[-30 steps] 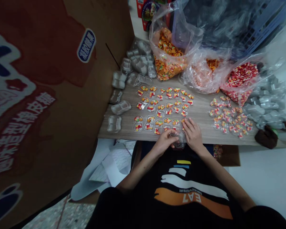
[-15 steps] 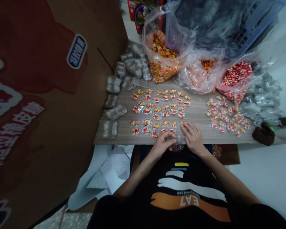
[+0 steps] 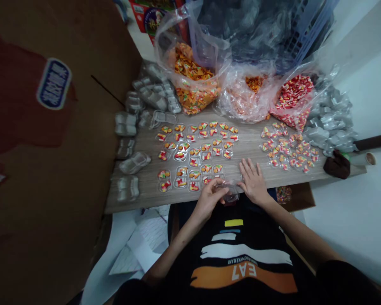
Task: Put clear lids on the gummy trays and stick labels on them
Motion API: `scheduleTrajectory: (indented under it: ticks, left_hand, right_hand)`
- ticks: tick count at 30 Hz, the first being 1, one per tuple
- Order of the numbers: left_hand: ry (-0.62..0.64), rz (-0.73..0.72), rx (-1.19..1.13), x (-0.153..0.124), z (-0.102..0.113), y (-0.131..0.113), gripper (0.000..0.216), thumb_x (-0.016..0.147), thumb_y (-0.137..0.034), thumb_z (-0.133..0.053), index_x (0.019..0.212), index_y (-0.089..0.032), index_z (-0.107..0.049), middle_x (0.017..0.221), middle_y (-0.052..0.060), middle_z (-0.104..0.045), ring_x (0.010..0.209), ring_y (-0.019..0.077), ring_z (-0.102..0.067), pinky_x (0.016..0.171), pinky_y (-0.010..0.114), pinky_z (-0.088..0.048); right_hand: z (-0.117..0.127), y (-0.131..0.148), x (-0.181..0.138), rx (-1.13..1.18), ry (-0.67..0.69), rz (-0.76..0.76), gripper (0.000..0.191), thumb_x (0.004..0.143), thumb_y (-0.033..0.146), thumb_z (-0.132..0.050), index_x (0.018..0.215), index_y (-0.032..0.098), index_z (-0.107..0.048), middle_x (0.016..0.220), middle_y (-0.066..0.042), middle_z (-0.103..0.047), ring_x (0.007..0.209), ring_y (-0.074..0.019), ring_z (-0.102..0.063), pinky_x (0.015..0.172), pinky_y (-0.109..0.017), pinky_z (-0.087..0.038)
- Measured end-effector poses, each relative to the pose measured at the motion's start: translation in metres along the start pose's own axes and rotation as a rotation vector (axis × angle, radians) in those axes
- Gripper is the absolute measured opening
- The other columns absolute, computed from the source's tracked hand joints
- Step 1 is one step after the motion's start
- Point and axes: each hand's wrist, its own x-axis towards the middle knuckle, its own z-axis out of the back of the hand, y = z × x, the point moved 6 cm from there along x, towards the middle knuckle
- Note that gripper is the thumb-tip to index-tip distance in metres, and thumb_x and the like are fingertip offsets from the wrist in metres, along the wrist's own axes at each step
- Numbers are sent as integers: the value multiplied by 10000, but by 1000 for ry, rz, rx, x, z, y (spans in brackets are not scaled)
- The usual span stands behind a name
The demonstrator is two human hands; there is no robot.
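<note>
My left hand (image 3: 209,197) pinches a small clear plastic blister tray (image 3: 230,195) at the near edge of the wooden table (image 3: 247,146). My right hand (image 3: 252,181) rests beside it, fingers stretched forward over the tabletop and thumb touching the tray's right side. Just beyond both hands lie rows of clear trays filled with orange, red and yellow candies (image 3: 195,150). A second batch of filled trays (image 3: 287,146) lies to the right.
Empty clear trays (image 3: 133,163) are stacked along the table's left edge and at the back (image 3: 154,91). Plastic bags of candy (image 3: 193,82) (image 3: 294,97) stand at the back. Silver trays (image 3: 332,120) pile at right. A large cardboard box (image 3: 51,127) fills the left.
The view has swung so the table sits further left. My right hand's fingers have spread flatter on the table; the left hand keeps hold of the clear tray.
</note>
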Motion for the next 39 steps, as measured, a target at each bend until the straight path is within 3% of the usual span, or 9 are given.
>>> scheduleTrajectory:
  ticks: [11,16,20,28,37,39]
  left_hand:
    - [-19,-12,13,1,-9,-13,351,662,-336,-832,894,-174,-625,956,59,-736,752,190,-712,479,195,-447]
    - [-77,-13,-10,0,-4,-11,366,640,-317,-835,894,-177,-613,905,34,-722,712,166,-691,472,194,-454]
    - [-51,7,-37,2,-11,-8,365,632,-318,-839,885,-176,-618,857,30,-720,673,151,-665,468,194,-452]
    - [-75,9,-69,5,-8,-8,372,628,-331,-840,878,-171,-615,930,50,-729,691,153,-678,469,192,-452]
    - [-66,-41,-91,0,-13,-17,395,618,-336,-858,893,-172,-627,977,49,-728,712,147,-679,471,188,-473]
    - [-102,-52,-97,-3,-6,-17,395,600,-324,-868,880,-176,-631,960,39,-727,705,136,-663,473,186,-480]
  right_hand:
    - [-2,-3,-2,-21,57,-7,717,999,432,-488,1599,138,-225,1661,-132,-262,1562,-293,-169,1237,-605,-161]
    - [2,-24,-20,-7,2,-84,731,1003,438,-476,1613,162,-181,1649,-149,-291,1556,-301,-196,1234,-603,-173]
    - [9,-38,-36,49,-108,-152,742,1021,418,-421,1625,144,-89,1657,-184,-256,1560,-290,-184,1235,-576,-215]
    - [-5,-35,-45,50,-61,-64,789,984,458,-503,1619,142,-157,1644,-188,-291,1552,-325,-200,1233,-588,-215]
    - [1,-24,-55,-2,-4,-24,828,964,481,-537,1609,106,-177,1653,-196,-262,1563,-330,-146,1234,-594,-238]
    - [1,-21,-64,8,13,6,777,966,409,-545,1602,107,-217,1648,-192,-279,1557,-333,-168,1226,-584,-277]
